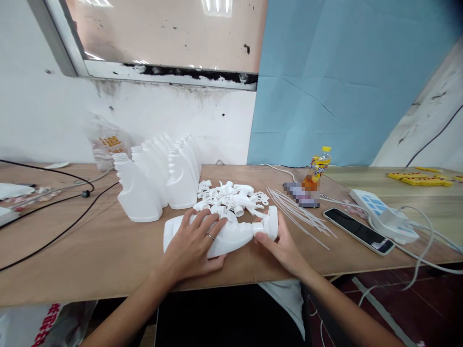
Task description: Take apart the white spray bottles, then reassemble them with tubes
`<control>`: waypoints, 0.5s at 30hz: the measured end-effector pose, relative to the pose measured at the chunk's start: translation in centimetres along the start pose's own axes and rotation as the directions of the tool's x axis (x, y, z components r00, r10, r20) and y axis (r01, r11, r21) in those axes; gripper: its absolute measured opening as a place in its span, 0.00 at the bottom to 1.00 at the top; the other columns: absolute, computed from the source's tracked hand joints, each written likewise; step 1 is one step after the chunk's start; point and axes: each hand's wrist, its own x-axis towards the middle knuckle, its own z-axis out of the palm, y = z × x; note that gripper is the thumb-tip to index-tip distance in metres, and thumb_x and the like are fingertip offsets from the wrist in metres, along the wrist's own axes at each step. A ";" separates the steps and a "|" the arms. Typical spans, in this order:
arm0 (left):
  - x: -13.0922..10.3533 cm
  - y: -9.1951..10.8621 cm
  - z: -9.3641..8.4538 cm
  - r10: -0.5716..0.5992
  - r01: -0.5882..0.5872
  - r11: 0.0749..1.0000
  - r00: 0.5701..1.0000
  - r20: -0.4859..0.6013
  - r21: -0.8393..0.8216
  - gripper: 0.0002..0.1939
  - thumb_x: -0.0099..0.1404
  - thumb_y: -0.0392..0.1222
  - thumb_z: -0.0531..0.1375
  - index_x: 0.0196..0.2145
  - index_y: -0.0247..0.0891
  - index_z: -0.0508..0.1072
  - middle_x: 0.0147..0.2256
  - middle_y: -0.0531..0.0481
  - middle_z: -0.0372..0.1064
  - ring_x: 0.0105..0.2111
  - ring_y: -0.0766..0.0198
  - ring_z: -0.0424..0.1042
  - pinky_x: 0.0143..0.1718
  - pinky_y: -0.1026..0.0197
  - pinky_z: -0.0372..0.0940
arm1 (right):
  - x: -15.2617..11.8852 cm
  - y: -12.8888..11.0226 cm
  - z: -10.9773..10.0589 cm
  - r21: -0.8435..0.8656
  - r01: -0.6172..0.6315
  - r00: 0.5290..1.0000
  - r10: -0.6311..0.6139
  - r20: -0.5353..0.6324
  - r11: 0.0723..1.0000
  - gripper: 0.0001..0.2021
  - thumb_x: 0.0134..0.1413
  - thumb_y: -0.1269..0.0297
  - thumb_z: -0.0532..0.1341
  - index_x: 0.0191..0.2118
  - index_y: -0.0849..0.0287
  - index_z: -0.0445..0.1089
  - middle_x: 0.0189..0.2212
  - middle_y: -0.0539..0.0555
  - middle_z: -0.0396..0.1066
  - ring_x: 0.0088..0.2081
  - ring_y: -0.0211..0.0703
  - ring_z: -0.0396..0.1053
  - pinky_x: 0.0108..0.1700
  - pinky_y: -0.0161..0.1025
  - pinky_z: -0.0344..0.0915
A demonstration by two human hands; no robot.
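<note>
A white plastic bottle (231, 239) lies on its side near the table's front edge, its neck to the right. My left hand (197, 238) is wrapped over the bottle's body, a ring on one finger. At the neck end, my right hand (278, 243) grips the white spray head (270, 222), which meets the neck. Just behind the bottle is a pile of loose white spray parts (231, 195). Several white bottles (139, 193) stand upright in rows at the back left. Thin white tubes (300, 214) lie to the right of the pile.
A phone (358, 230) and a white power strip (383, 214) with cables lie on the right. Behind them stands a drink bottle (316, 168) by a blurred flat object (301, 194). Yellow packets (419, 179) are far right. Black cables (86, 193) cross the left side; a plastic bag (108, 144) sits behind.
</note>
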 end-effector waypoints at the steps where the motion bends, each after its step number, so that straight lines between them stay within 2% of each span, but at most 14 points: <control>1: 0.0 0.0 0.0 -0.001 0.001 1.000 1.000 -0.002 0.000 0.33 0.63 0.51 0.60 0.60 0.30 0.66 0.53 0.34 0.70 0.55 0.38 0.64 0.57 0.34 0.56 | 0.0 -0.1 0.0 -0.003 0.009 1.000 -0.009 0.003 1.000 0.25 0.54 0.51 0.69 0.51 0.54 0.59 0.40 0.53 0.72 0.34 0.42 0.70 0.38 0.39 0.68; 2: 0.0 0.0 0.0 0.002 -0.002 1.000 1.000 -0.004 -0.003 0.33 0.63 0.51 0.60 0.60 0.30 0.66 0.53 0.34 0.70 0.55 0.39 0.64 0.57 0.34 0.56 | -0.1 -0.1 0.0 0.000 0.000 1.000 0.000 0.008 1.000 0.26 0.54 0.52 0.70 0.51 0.53 0.58 0.41 0.54 0.72 0.35 0.43 0.71 0.39 0.39 0.68; 5: 0.0 0.0 0.0 0.010 -0.010 1.000 1.000 -0.007 -0.010 0.33 0.63 0.52 0.60 0.61 0.31 0.66 0.53 0.35 0.70 0.55 0.38 0.64 0.57 0.34 0.55 | -0.2 -0.2 0.0 0.019 -0.061 0.998 0.060 0.015 0.998 0.24 0.57 0.50 0.67 0.52 0.53 0.58 0.32 0.50 0.72 0.26 0.40 0.67 0.32 0.39 0.66; 9: 0.1 0.1 0.0 0.005 -0.005 1.000 1.000 -0.008 -0.013 0.33 0.62 0.51 0.60 0.61 0.31 0.66 0.53 0.35 0.70 0.55 0.39 0.65 0.58 0.35 0.55 | -0.2 -0.3 -0.1 0.002 -0.053 0.999 0.053 -0.005 0.999 0.26 0.51 0.51 0.71 0.50 0.55 0.62 0.35 0.53 0.74 0.30 0.43 0.71 0.34 0.39 0.67; 12: 0.1 0.2 0.0 0.008 -0.008 1.000 1.000 0.011 -0.030 0.34 0.62 0.52 0.60 0.62 0.33 0.65 0.54 0.36 0.69 0.55 0.39 0.65 0.59 0.35 0.54 | -0.1 -0.2 -0.1 -0.007 -0.169 0.985 0.168 -0.040 0.986 0.22 0.53 0.46 0.68 0.42 0.56 0.64 0.21 0.47 0.68 0.19 0.38 0.61 0.23 0.37 0.60; 13: 0.0 0.2 0.0 0.006 -0.005 1.000 1.000 0.013 -0.030 0.34 0.63 0.52 0.60 0.62 0.33 0.65 0.54 0.36 0.69 0.55 0.39 0.64 0.59 0.34 0.54 | -0.1 -0.2 -0.1 -0.001 -0.176 0.984 0.176 -0.039 0.984 0.22 0.53 0.46 0.68 0.42 0.56 0.65 0.20 0.46 0.67 0.19 0.38 0.61 0.23 0.37 0.60; 15: 0.0 0.2 0.0 0.001 -0.001 1.000 1.000 0.012 -0.020 0.34 0.63 0.52 0.60 0.62 0.33 0.65 0.54 0.36 0.69 0.56 0.39 0.64 0.59 0.34 0.54 | 0.0 -0.2 -0.2 0.026 -0.125 0.992 0.125 -0.006 0.992 0.25 0.50 0.50 0.71 0.48 0.57 0.65 0.28 0.50 0.73 0.26 0.41 0.69 0.30 0.38 0.66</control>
